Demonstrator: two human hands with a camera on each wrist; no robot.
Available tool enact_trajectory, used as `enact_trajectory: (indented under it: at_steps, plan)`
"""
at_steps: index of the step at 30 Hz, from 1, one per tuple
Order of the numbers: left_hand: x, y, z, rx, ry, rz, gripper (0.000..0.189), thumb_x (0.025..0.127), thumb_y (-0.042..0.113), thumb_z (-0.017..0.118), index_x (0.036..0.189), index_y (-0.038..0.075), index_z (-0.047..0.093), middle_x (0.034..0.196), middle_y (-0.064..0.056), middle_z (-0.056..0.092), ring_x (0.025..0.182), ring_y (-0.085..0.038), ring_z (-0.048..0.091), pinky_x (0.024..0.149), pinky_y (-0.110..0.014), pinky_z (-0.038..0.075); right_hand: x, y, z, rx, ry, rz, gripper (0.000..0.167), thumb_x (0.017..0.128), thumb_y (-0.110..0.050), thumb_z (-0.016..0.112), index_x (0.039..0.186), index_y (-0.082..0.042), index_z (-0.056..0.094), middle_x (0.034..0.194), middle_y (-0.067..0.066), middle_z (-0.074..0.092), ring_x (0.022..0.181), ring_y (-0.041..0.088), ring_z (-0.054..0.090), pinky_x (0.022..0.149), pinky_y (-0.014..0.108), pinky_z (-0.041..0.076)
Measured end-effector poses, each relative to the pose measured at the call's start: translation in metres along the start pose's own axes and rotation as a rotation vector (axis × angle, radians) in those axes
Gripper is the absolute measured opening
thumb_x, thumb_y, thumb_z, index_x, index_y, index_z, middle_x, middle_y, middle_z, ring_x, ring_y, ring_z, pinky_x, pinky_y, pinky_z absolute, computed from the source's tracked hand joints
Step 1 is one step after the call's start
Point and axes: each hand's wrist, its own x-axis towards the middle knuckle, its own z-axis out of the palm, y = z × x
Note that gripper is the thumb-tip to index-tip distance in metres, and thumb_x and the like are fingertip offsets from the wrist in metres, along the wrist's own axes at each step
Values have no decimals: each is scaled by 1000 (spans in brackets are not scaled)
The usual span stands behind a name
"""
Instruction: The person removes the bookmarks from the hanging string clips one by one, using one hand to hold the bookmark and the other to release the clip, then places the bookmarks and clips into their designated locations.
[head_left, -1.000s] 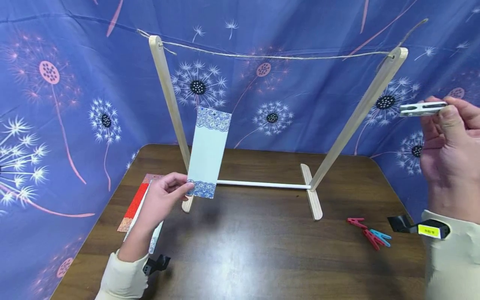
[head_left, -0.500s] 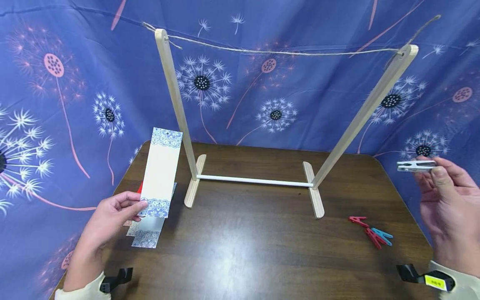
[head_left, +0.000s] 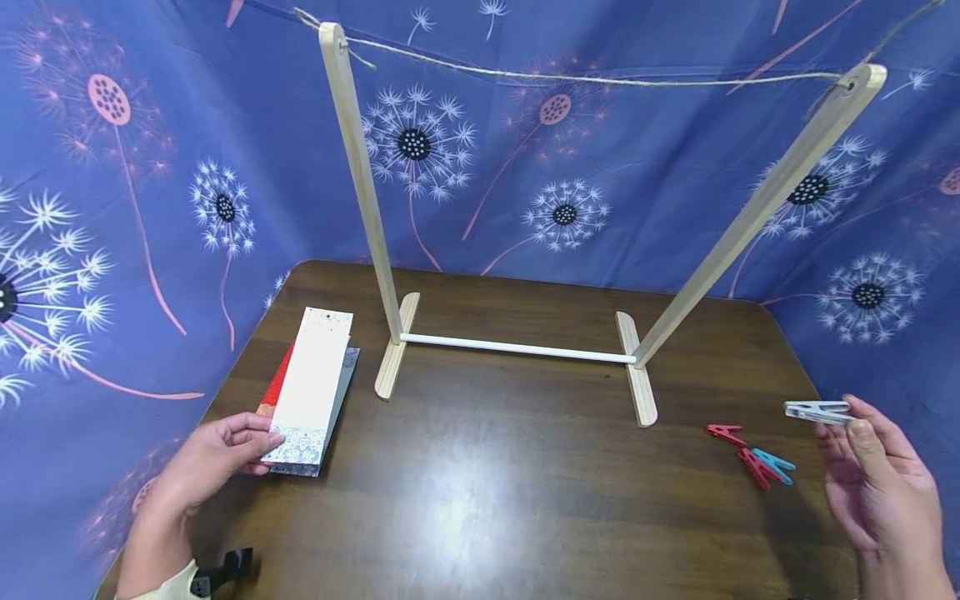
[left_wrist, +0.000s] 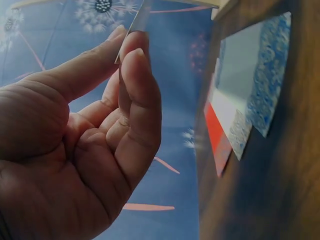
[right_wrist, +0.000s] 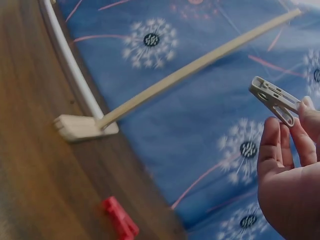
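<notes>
I have a card pinched in my left hand and a white peg in my right, both low over the desk.

The white card [head_left: 311,385] runs long axis away from me, its patterned end nearest my left hand [head_left: 210,458], lying over a grey card [head_left: 341,392] and a red one [head_left: 276,390] near the desk's [head_left: 487,500] left edge. My thumb and forefinger [left_wrist: 137,65] are closed on its near edge. The white clothespin [head_left: 816,411] lies level, jaw end pointing left, clamped between the fingertips [right_wrist: 272,140] of my right hand [head_left: 873,483] above the right edge. Red pegs [head_left: 738,454] and a blue one [head_left: 776,467] lie just left of it. The wooden stand [head_left: 517,350] with its string [head_left: 600,79] sits behind, with bare desk in front.
</notes>
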Motion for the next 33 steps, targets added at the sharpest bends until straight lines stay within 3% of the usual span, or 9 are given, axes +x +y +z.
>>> enact_trajectory:
  at_steps: [7,14,19,25,30,33]
  plan:
    - [3,-7,-2,33,-45,-64,45,98,12,72,125,-18,54,93,-3,75,73,-22,72,70,-34,63,-25,0,-23,20,-12,78,40,103,20,28,135,20,53,118,31,67,98,39,73,89,38,60]
    - [4,-15,-2,31,-107,-109,44,98,10,71,124,-20,52,94,-6,75,71,-20,72,69,-34,63,-47,-9,-52,-204,-14,263,47,105,17,28,139,6,59,125,18,70,107,26,72,91,29,58]
    - [7,-18,3,37,-114,-149,39,97,11,73,119,-17,56,89,-5,75,69,-19,72,68,-33,63,-61,-27,-82,-379,87,350,45,107,13,36,135,-6,67,119,8,73,102,17,73,84,24,60]
    - [14,-20,7,96,-86,-149,32,97,11,73,112,-13,60,80,-2,72,64,-14,68,63,-30,61,-69,-38,-112,-505,233,422,40,105,8,48,124,-14,75,113,-1,75,99,12,74,81,23,60]
    - [15,-23,10,80,-60,-177,31,95,9,75,111,-13,60,82,-3,73,65,-14,67,63,-31,62,-71,-38,-124,-662,384,509,29,101,-1,64,108,-25,79,103,-8,76,91,6,74,75,20,60]
    - [12,-25,11,75,-42,-203,36,93,11,78,113,-13,61,83,-4,73,65,-14,67,63,-31,62,-73,-38,-126,-745,389,559,26,98,-5,70,102,-29,79,99,-11,76,89,3,73,73,18,60]
